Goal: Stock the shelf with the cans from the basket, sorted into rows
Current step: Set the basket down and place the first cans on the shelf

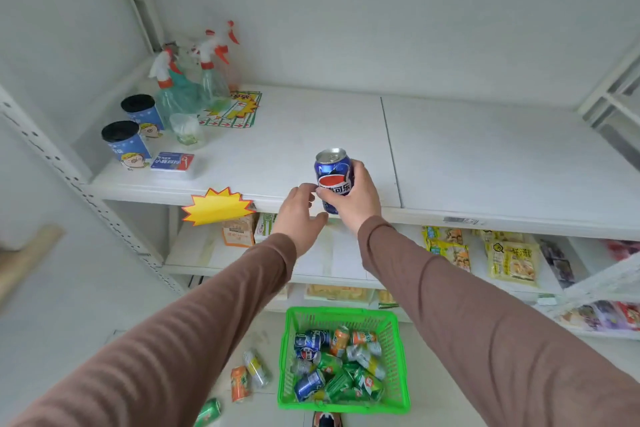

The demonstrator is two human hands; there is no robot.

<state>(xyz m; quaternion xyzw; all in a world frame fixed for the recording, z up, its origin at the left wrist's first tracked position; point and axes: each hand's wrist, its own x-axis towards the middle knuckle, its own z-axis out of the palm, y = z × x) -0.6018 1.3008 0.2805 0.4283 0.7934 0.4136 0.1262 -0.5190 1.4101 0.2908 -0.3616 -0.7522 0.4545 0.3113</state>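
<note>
My right hand [356,199] grips an upright blue cola can [333,173] at the front edge of the white shelf [304,135]. Just to its left, my left hand [299,215] hovers with fingers apart, its fingertips near the can, holding nothing. Below on the floor stands a green basket [398,357] with several blue, green, orange and silver cans [337,367] lying jumbled inside. No other cans stand on the shelf.
Spray bottles [188,80], two blue tubs with black lids [124,142], a plastic cup and a card pack sit at the shelf's left. A yellow starburst tag [216,206] hangs from the edge. Loose cans [247,374] lie on the floor left of the basket. Snack packets fill lower shelves.
</note>
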